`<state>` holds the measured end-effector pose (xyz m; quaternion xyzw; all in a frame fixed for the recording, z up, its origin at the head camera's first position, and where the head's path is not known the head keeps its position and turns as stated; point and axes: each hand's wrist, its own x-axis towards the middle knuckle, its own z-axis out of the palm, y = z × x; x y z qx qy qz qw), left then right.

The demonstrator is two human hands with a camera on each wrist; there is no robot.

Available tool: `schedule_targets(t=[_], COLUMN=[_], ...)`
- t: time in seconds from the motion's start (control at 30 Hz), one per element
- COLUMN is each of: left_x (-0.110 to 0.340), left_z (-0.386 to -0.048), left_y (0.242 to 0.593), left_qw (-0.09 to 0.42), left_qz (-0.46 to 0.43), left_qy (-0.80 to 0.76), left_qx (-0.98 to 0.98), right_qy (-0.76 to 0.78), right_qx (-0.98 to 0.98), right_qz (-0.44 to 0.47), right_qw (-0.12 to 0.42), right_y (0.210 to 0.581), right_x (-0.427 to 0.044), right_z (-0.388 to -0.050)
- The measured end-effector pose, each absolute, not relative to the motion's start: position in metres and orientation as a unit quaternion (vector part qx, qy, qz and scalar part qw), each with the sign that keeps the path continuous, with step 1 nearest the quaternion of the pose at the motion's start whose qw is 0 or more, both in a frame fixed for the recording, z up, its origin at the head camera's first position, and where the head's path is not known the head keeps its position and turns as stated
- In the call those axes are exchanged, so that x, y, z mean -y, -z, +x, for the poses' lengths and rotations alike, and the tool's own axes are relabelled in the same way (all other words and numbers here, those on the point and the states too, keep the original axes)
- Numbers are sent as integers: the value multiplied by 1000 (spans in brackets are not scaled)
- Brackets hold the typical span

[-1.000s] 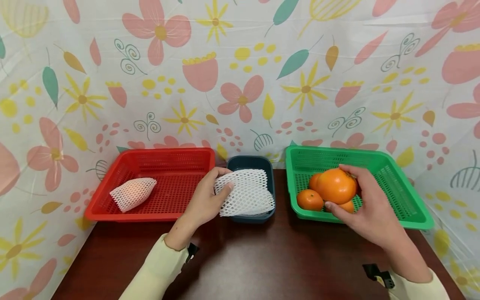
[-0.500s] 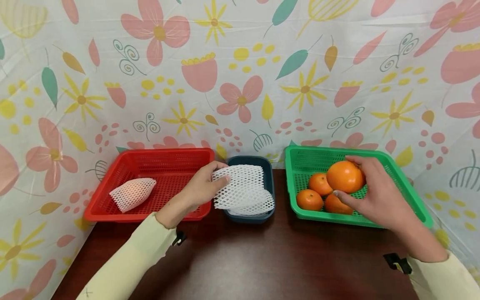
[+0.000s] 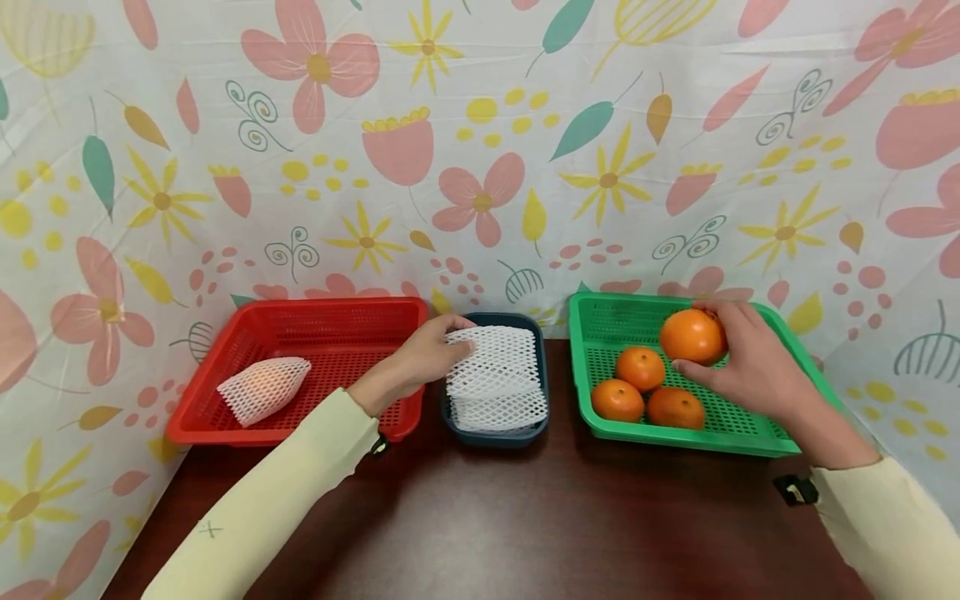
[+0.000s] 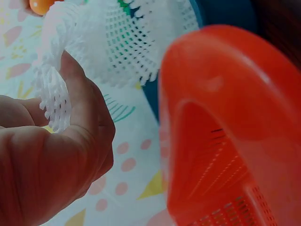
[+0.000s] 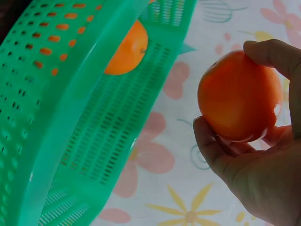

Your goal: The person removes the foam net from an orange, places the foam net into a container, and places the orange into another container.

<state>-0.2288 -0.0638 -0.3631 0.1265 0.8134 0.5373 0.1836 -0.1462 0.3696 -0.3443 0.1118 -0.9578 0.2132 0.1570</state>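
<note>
My left hand [image 3: 435, 354] pinches the edge of a white foam net sleeve [image 3: 495, 354] over the small dark blue basket [image 3: 454, 421]. More white netting lies beneath it; where one piece ends is hard to tell. In the left wrist view the net [image 4: 59, 101] passes between thumb and fingers. My right hand [image 3: 757, 367] holds a large, smooth orange persimmon [image 3: 692, 337] above the green basket [image 3: 581, 350], and the right wrist view shows this persimmon [image 5: 240, 96] between fingertips and thumb. Smaller orange fruits lie below, among them a mandarin [image 3: 618, 402].
On the left stands a red basket [image 3: 300, 433] holding a net-wrapped, pale orange round thing [image 3: 266, 387]. All the baskets stand on a dark brown table [image 3: 510, 525], against a flower-patterned cloth [image 3: 480, 117].
My right hand has lifted the persimmon away from the smaller fruits, back and to the right. My left hand raised the net, shifted left, then came back right over the blue basket.
</note>
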Motion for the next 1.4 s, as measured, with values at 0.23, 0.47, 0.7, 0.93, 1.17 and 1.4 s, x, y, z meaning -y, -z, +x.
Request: schedule_targets(t=[0.23, 0.47, 0.7, 0.93, 1.17, 1.4], left_x=[55, 49, 47, 42, 38, 37], left_z=[-239, -237, -231, -224, -216, -210], left_y=[376, 375, 376, 377, 380, 380], left_qw=[165, 134, 121, 59, 22, 7], left_qz=[127, 152, 170, 193, 244, 284], left_qy=[-482, -396, -354, -274, -192, -115], left_qx=[-851, -896, -912, -940, -950, -952], right_qy=[-198, -191, -180, -161, -139, -119], right_qx=[969, 975, 979, 983, 986, 984], right_qz=[90, 88, 83, 82, 89, 109], right_qw=[113, 76, 52, 20, -37, -76], right_y=[345, 340, 338, 339, 337, 343], right_x=[-384, -392, -396, -405, -406, -404], right_z=[-163, -173, -181, -194, -206, -219])
